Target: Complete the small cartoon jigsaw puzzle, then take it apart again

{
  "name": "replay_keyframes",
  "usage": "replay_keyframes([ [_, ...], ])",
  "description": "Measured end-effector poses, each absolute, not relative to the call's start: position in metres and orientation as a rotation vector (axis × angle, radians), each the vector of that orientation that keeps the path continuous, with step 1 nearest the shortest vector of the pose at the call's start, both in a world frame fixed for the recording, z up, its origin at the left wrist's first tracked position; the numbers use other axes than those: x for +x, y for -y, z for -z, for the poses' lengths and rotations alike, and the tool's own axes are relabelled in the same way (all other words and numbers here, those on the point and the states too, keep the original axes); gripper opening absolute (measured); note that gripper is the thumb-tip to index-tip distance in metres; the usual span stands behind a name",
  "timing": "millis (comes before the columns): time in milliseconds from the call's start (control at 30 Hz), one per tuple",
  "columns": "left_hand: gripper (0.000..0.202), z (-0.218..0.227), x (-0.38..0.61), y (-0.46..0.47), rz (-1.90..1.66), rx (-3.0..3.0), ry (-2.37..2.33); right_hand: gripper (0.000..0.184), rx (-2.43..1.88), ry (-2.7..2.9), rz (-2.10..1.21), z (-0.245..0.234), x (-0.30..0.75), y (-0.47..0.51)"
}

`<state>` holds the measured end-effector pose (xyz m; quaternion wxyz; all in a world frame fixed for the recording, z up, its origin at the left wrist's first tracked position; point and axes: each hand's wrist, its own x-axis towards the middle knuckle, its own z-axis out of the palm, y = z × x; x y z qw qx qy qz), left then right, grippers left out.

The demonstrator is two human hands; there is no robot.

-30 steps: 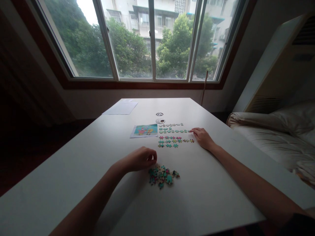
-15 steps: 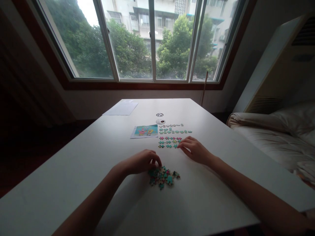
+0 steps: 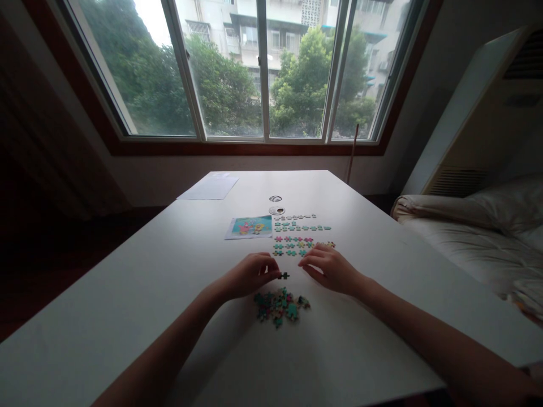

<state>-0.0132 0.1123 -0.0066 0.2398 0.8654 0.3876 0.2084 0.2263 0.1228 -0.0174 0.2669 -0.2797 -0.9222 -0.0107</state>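
Between the thumb and fingers of my left hand (image 3: 258, 273) is a dark green puzzle piece (image 3: 285, 276), held just beyond the heap of loose puzzle pieces (image 3: 280, 306). My right hand (image 3: 328, 267) is to the right of that piece, fingers apart and slightly bent, with nothing visible in them. Its fingers are near the rows of laid-out puzzle pieces (image 3: 291, 246) and cover part of them. More rows of greenish pieces (image 3: 297, 228) lie farther off, beside a colourful picture sheet (image 3: 251, 226) with cartoon figures.
Everything lies on a white table (image 3: 178, 249). Two round items (image 3: 276, 210) sit beyond the rows, and white paper (image 3: 212, 187) lies at the far left corner. A sofa (image 3: 462, 226) stands to the right, with a window (image 3: 263, 73) behind the table.
My left hand has lifted away from the heap with a puzzle piece, moving slightly forward. My right hand has shifted a little toward the left, uncovering pieces at the right end of a row.
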Motion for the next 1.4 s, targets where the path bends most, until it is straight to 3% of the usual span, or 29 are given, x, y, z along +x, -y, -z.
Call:
replay_keyframes([
  [867, 0.023, 0.007, 0.001, -0.106, -0.650, 2.205, -1.068, 0.018, -0.629, 2.511, 0.217, 0.015, 0.214, -0.109],
  [1400, 0.022, 0.010, -0.022, -0.118, -0.621, 2.433, -1.139, 0.018, -0.908, 2.320, 0.304, 0.007, 0.273, -0.152],
])
